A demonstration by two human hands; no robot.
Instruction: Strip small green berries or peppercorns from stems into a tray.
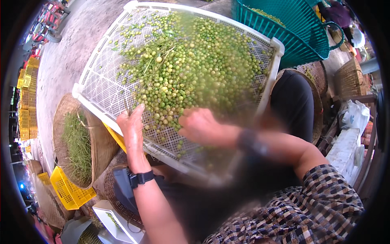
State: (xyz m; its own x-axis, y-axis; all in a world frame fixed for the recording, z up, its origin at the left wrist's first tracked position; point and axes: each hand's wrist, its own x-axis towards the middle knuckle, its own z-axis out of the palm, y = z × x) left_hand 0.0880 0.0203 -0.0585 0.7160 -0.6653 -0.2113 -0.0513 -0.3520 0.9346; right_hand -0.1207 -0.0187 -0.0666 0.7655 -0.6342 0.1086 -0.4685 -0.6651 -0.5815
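Note:
A white mesh tray (77, 91) lies tilted before me, strewn with small round green fruits (174, 87). Thin green stalks (153, 53) lie among the fruits on its left half. At the tray's near left edge is my left hand (132, 128), thumb and forefinger close together; what lies between them is too small to make out. My right hand (200, 125) hovers over or touches the near fruits, its fingers curled inward. Whether it holds a fruit is hidden. Haze blurs the right part of the tray and my right forearm.
A woven basket (101, 142) of green stalks (77, 148) stands to the left, beside a yellow crate (69, 190). A teal plastic basket (292, 51) with fruits is at the far right. Near left sits a white box (118, 234). Yellow crates (26, 118) are stacked farther left.

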